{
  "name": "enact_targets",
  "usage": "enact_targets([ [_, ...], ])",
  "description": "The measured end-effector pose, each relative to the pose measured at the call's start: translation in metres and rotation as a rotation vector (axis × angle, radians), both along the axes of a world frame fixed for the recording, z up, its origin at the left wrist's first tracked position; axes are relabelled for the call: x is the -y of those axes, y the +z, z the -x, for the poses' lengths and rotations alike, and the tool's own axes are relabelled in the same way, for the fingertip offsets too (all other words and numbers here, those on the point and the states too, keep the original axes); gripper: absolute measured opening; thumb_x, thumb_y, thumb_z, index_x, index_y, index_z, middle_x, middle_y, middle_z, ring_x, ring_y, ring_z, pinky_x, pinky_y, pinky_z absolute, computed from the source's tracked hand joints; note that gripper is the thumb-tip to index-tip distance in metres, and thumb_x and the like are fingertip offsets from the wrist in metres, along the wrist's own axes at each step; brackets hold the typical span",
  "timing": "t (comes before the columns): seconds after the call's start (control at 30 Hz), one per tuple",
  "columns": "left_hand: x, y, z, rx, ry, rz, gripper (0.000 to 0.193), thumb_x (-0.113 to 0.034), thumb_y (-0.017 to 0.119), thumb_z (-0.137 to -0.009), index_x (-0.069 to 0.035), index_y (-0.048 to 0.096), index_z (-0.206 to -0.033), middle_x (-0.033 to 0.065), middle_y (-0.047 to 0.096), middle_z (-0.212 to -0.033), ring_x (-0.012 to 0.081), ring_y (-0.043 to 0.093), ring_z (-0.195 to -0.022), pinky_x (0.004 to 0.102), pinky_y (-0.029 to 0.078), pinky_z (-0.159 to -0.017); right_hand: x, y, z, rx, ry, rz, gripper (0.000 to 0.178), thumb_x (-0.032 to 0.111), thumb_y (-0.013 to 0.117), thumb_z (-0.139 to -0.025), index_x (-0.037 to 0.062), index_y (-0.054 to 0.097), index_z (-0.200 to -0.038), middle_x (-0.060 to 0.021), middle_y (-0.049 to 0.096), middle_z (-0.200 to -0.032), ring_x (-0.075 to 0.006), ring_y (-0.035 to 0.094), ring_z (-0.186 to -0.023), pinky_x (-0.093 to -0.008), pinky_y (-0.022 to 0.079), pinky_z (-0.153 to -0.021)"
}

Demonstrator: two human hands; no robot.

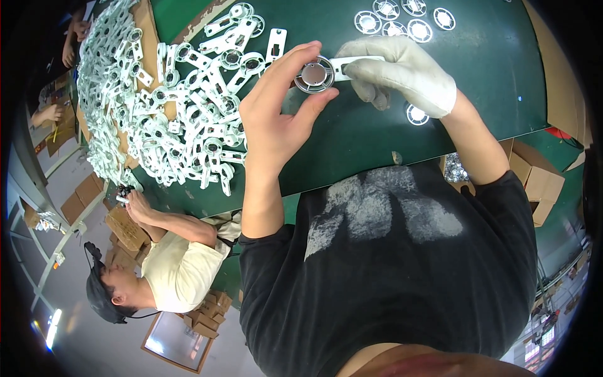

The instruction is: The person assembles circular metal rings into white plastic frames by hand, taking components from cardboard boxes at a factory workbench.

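Note:
In front of my chest, over the green table [352, 138], both hands hold one piece. My left hand [279, 103], bare, grips its round spoked disc [314, 75] between thumb and fingers; the disc has a dark rim and a brownish-grey centre. Its flat white plastic handle [342, 68] points right, pinched by my right hand [402, 72] in a pale glove. I cannot tell whether disc and handle are joined. Just below the glove lies a loose white spoked disc [416, 114]. Several similar discs [394, 29] lie at the far side.
A big heap of white handled parts [195, 113] covers the table's left, spreading onto brown cardboard [149, 56]. A co-worker [182, 270] in a light shirt sits at left, handling a part. Open cardboard boxes [534, 179] stand beyond the table's near right edge.

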State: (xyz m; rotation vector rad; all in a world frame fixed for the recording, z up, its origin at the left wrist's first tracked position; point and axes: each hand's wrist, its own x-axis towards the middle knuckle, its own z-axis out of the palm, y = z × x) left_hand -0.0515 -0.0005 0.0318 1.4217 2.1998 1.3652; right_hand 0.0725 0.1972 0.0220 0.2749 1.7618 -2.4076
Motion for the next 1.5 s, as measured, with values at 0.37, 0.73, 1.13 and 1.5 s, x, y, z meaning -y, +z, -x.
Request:
enact_targets([
  [0.37,-0.003,0.011,-0.006,-0.175,-0.275,0.014,0.063,0.001,0.083,-0.067,-0.002,0.065,-0.128,0.0151,0.068,-0.131,0.0339,0.066,-0.118,0.0389,0.054,-0.099,0.013,0.002,0.0,0.008,0.125,-0.406,0.048,0.046,0.068,-0.092,0.0005,0.071,-0.108,-0.0118,0.07,-0.084,-0.0198,0.065,-0.078,-0.0353,0.052,-0.074],
  [0.73,-0.016,-0.011,-0.011,0.405,-0.225,-0.26,0.028,-0.007,0.078,-0.087,0.004,0.072,-0.111,0.0167,0.074,-0.118,0.0247,0.071,-0.111,0.0324,0.055,-0.095,0.031,-0.011,-0.008,-0.273,-0.07,-1.094,0.04,0.049,0.066,-0.092,0.0092,0.071,-0.098,-0.013,0.071,-0.078,-0.0362,0.071,-0.074,-0.0466,0.056,-0.065],
  [1.13,-0.053,0.0,0.123,0.588,0.221,-0.032,0.05,-0.024,0.066,-0.103,0.002,0.052,-0.144,0.008,0.071,-0.107,0.0129,0.068,-0.089,0.0267,0.056,-0.08,0.017,-0.005,0.007,0.077,-0.207,-0.993,0.044,0.043,0.059,-0.099,0.0118,0.064,-0.13,-0.0087,0.076,-0.095,-0.0295,0.073,-0.09,-0.0419,0.057,-0.082],
  [1.5,0.015,-0.003,0.022,-0.727,0.235,0.865,0.047,-0.041,0.085,-0.077,-0.008,0.068,-0.106,0.0076,0.071,-0.089,0.027,0.071,-0.08,0.0431,0.049,-0.094,0.017,-0.01,0.005,-0.014,-0.163,-0.964,0.039,0.041,0.058,-0.099,0.012,0.068,-0.124,-0.0092,0.076,-0.1,-0.0307,0.073,-0.095,-0.0408,0.057,-0.085],
])
